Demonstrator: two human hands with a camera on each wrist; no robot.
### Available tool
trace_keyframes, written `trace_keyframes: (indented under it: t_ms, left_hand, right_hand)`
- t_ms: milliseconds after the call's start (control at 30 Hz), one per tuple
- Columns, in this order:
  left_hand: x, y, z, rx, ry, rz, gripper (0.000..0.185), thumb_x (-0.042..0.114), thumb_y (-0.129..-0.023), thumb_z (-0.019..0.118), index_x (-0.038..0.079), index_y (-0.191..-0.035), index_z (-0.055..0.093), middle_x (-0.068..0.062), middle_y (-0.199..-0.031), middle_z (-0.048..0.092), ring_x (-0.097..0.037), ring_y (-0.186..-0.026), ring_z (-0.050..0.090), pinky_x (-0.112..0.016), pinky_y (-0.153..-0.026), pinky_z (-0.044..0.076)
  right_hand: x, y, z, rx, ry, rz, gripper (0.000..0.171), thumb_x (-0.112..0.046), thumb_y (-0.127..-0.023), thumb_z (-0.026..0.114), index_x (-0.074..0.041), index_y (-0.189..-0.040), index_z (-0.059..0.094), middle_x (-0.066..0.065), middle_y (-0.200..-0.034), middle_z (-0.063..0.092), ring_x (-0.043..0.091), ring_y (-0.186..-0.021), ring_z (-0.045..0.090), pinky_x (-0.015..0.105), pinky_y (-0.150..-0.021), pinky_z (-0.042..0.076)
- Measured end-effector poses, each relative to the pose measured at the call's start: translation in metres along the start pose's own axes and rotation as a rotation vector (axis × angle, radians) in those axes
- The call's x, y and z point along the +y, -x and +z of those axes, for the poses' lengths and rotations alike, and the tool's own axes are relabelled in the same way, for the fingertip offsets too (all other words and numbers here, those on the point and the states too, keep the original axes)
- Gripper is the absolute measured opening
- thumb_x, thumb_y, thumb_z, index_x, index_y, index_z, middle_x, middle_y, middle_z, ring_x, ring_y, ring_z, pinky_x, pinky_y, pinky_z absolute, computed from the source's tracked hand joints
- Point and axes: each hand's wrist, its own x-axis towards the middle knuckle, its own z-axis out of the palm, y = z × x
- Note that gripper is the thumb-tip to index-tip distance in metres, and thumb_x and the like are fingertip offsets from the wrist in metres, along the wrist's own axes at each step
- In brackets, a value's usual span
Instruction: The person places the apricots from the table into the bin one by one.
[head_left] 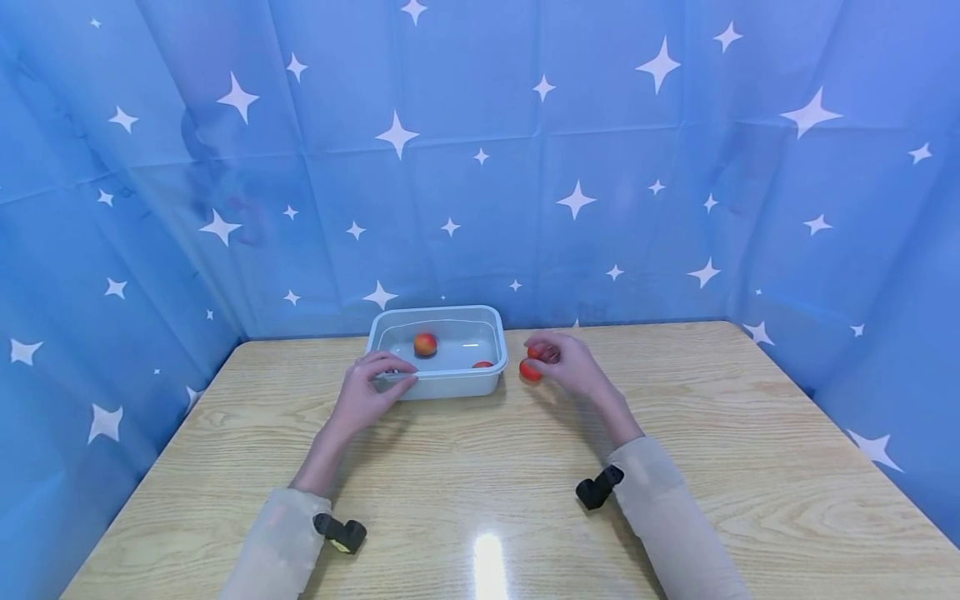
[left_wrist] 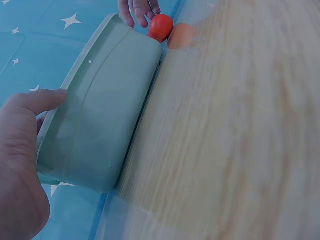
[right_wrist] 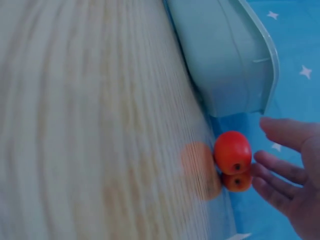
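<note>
My left hand [head_left: 363, 395] pinches the front rim of a pale grey-green plastic bin [head_left: 456, 385] near its left corner, thumb outside and fingers over the inner side. Inside the bin lie a red-and-yellow round fruit [head_left: 425, 344] and a red fruit [head_left: 482, 364], partly hidden by the front wall. Right of the bin, two shiny round red fruits sit together on the table: a nearer one [right_wrist: 233, 152] and a farther one [right_wrist: 237, 181]. My right hand [head_left: 572, 367] is over them, fingers spread and thumb apart; its fingertips are close to the farther fruit, contact unclear.
The wood-grain table [head_left: 450, 483] extends toward me, with a bright light reflection near its front. A blue curtain [head_left: 480, 183] with white stars hangs behind its back edge, close to the bin. Black wrist cameras [head_left: 600, 487] are strapped over both sleeves.
</note>
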Motion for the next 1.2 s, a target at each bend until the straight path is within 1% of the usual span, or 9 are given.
trace_keyframes:
  t_ms: [133,300,467,600,767,933,1200]
  left_hand:
    - [0.0004,0.0002,0.0000,0.000,-0.001,0.002,0.013,0.007,-0.084,0.082,0.011,-0.096,0.078,0.001,-0.096,0.072,-0.021,-0.102,0.063,-0.046,-0.098,0.041]
    - [0.0002,0.0001,0.0003,0.001,0.000,0.007,0.013,0.006,-0.084,0.082,0.011,-0.096,0.078,0.001,-0.096,0.072,-0.021,-0.102,0.063,-0.045,-0.097,0.042]
    - [0.0001,-0.0001,0.0006,0.004,0.002,0.012,0.013,0.006,-0.083,0.082,0.010,-0.095,0.078,0.001,-0.095,0.072,-0.021,-0.101,0.063,-0.044,-0.096,0.043]
    - [-0.0001,0.0000,0.0007,0.006,0.003,0.011,0.013,0.006,-0.083,0.082,0.010,-0.095,0.078,0.000,-0.095,0.072,-0.021,-0.101,0.063,-0.044,-0.096,0.042]
    - [0.0000,0.0004,0.0005,0.008,0.002,0.014,0.013,0.005,-0.083,0.082,0.010,-0.095,0.078,0.000,-0.095,0.072,-0.022,-0.101,0.063,-0.045,-0.098,0.041]
    - [0.0001,0.0006,0.0006,0.012,0.003,0.020,0.013,0.005,-0.083,0.082,0.010,-0.095,0.078,0.000,-0.095,0.072,-0.022,-0.101,0.063,-0.045,-0.098,0.041]
    - [-0.0007,0.0006,0.0009,0.010,-0.002,0.020,0.014,0.005,-0.083,0.083,0.010,-0.095,0.078,0.001,-0.095,0.072,-0.021,-0.101,0.064,-0.046,-0.099,0.040]
  right_hand:
    - [0.0023,-0.0003,0.0007,-0.017,0.015,0.000,0.033,-0.010,-0.092,0.075,0.002,-0.121,0.067,0.014,-0.105,0.071,0.027,-0.094,0.065,0.043,-0.086,0.054]
    - [0.0010,-0.0002,0.0009,-0.040,0.036,0.028,0.032,-0.010,-0.092,0.075,0.001,-0.121,0.068,0.012,-0.106,0.070,0.026,-0.094,0.063,0.042,-0.085,0.053]
    - [0.0011,0.0004,0.0017,-0.065,0.054,0.045,0.030,-0.010,-0.092,0.074,0.000,-0.120,0.069,0.009,-0.104,0.070,0.024,-0.091,0.062,0.038,-0.081,0.053]
    - [0.0022,0.0003,0.0024,-0.090,0.074,0.038,0.026,-0.010,-0.091,0.076,-0.003,-0.115,0.072,0.005,-0.099,0.070,0.023,-0.088,0.061,0.037,-0.078,0.052]
    - [0.0029,0.0003,0.0028,-0.129,0.098,0.069,0.026,-0.009,-0.088,0.078,-0.008,-0.113,0.073,0.004,-0.099,0.069,0.023,-0.086,0.059,0.036,-0.077,0.051]
    - [0.0025,-0.0003,0.0032,-0.156,0.104,0.108,0.032,-0.008,-0.086,0.080,-0.008,-0.117,0.072,0.006,-0.104,0.069,0.023,-0.088,0.060,0.038,-0.081,0.052]
    - [0.0028,0.0006,0.0030,-0.176,0.087,0.099,0.034,-0.008,-0.085,0.081,-0.006,-0.117,0.070,0.009,-0.107,0.069,0.024,-0.092,0.064,0.043,-0.088,0.053]
